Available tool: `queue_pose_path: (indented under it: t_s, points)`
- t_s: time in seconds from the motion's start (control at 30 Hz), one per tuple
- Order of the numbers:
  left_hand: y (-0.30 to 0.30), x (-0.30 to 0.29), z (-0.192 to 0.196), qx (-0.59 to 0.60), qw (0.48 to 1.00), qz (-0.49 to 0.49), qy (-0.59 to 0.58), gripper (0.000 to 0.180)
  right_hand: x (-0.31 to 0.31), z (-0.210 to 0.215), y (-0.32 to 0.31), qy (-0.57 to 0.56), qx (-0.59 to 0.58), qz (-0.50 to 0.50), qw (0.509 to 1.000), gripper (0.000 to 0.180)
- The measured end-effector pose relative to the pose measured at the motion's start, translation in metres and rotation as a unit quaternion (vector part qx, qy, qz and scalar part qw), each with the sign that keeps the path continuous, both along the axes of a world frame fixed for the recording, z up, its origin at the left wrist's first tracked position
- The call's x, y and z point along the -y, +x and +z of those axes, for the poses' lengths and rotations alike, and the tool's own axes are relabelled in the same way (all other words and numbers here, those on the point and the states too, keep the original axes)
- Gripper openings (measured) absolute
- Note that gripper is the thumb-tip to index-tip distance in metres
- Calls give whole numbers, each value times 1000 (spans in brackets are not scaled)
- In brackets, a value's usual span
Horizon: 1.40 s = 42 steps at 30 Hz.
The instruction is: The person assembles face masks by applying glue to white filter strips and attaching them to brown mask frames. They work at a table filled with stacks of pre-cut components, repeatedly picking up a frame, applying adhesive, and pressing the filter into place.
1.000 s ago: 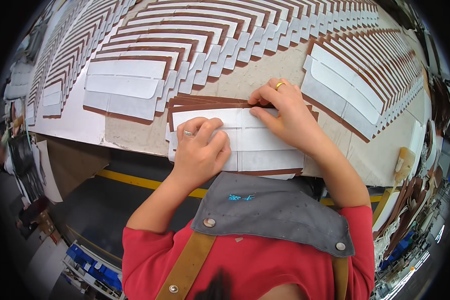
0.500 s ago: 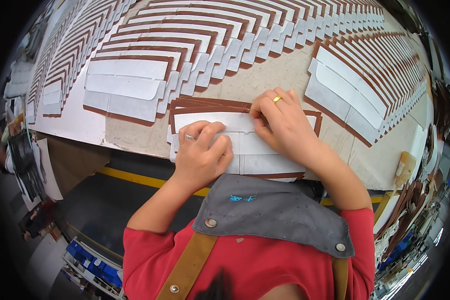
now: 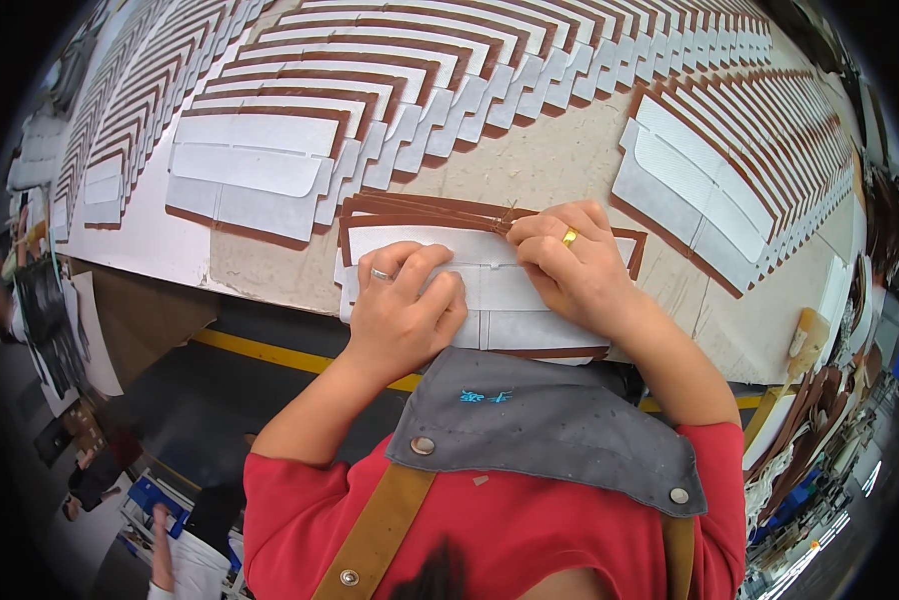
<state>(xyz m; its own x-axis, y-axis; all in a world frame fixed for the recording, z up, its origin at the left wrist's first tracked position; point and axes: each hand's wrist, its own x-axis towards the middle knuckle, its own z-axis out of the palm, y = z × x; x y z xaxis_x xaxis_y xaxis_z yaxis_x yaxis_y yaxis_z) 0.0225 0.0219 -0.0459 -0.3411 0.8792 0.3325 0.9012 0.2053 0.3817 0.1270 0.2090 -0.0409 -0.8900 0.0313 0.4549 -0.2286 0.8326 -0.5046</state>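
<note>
A stack of brown leather panels (image 3: 535, 327) faced with white backing lies at the table's near edge, its top edges slightly fanned. My left hand (image 3: 405, 305) lies on the top panel's left part, fingers bent and tips pressed together against the white backing; it wears a silver-coloured ring. At the panel's upper edge, right of the middle, my right hand (image 3: 570, 262) has its fingers pinched together around thin brown strands (image 3: 503, 222), whose loose ends stick out beside the fingertips. A gold-coloured ring is on this hand. The exact grip of both thumbs is partly hidden.
Long overlapping rows of similar panels (image 3: 255, 150) cover the table's back and left. Another fanned row (image 3: 695, 190) lies at the right. A yellowish brush-like tool (image 3: 806, 335) stands near the right edge, above hanging brown strips (image 3: 805, 415). Another person's arm (image 3: 162, 550) shows at lower left.
My right hand has shifted slightly down and right, its fingers curling more, and the thin strands now show at its fingertips. My left hand stays put. Another person has appeared at lower left.
</note>
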Motion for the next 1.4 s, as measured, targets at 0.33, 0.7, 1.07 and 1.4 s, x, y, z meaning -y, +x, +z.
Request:
queue_pose_path:
  t_s: [0.33, 0.7, 1.07, 1.4]
  points:
    - [0, -3, 2, 3, 1000, 0, 10, 19, 1, -5, -7, -103, 45, -43, 993, 20]
    - [-14, 17, 10, 160, 981, 87, 62, 36, -3, 3, -7, -191, 113, -53, 974, 9]
    - [-39, -3, 30, 495, 835, 155, 184, 40, -40, 40, 61, -190, 281, -43, 940, 35]
    - [-39, -156, 15, 404, 909, -83, 58, 40, -130, 27, 163, -438, 43, -375, 816, 24]
